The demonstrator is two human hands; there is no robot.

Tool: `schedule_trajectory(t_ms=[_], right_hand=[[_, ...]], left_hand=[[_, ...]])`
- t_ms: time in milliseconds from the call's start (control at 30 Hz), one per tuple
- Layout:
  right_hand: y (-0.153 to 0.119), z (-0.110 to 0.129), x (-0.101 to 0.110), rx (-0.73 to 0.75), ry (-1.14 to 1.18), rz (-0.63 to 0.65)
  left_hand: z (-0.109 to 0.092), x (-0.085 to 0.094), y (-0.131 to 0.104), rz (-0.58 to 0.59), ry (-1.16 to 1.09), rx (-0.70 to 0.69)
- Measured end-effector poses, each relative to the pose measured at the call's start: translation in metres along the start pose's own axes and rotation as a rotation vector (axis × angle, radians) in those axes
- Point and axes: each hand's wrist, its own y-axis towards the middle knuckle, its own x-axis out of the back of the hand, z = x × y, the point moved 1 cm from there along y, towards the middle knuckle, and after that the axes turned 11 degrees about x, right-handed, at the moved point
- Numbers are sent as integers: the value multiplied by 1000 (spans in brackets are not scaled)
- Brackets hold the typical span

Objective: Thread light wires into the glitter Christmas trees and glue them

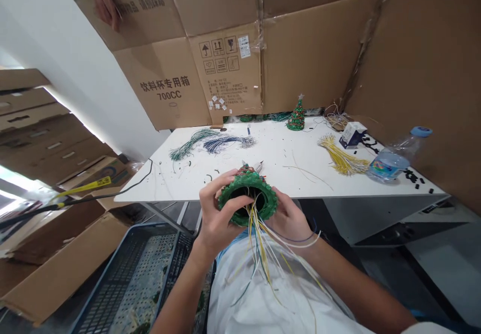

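Between my hands is a small green Christmas tree (269, 196), tipped so its hollow round base faces me. My left hand (220, 213) grips it from the left, with the thumb at the opening on the wires. My right hand (293, 218) is closed around the tree's right side, its fingers partly hidden behind. A bunch of thin wires (259, 238), yellow, white, green and blue, hangs out of the base over my white-clothed lap. Just beyond the tree lies a pointed metal tool (258, 166), mostly hidden.
The white table (240, 173) holds green wires (191, 143), blue wires (225, 144), yellow wires (343, 158), a finished-looking tree (296, 117), a small box (353, 134) and a water bottle (394, 161). Cardboard (308, 58) walls the back. A blue crate (128, 274) stands lower left.
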Motion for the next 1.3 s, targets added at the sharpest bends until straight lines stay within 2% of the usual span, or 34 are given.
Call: schedule_trajectory(t_ms=[67,167,367,500,600,700,933,1133,1300], right_hand=[[-2,4,-5,16,26,-43],[-4,10,-7,58,-64,-67],[-9,19,-2,172,-177,-150],[-12,23,1,131,-11,-179],[-12,26,-1,88,156,-264],[-10,28,-4,95,265,-323],[-12,31,-6,8,292,-342],[-13,35,-14,-1,347,-278],[-16,35,-14,11,357,-212]], left_hand=[[2,1,2,65,-4,-46],[5,6,6,152,4,-109],[0,15,12,290,24,-129],[0,19,14,391,-21,-87],[4,21,15,447,-139,-14],[5,19,17,393,-200,48],[-6,1,13,121,-168,105],[-11,-4,7,23,-154,128],[-15,-3,7,-11,-147,105]])
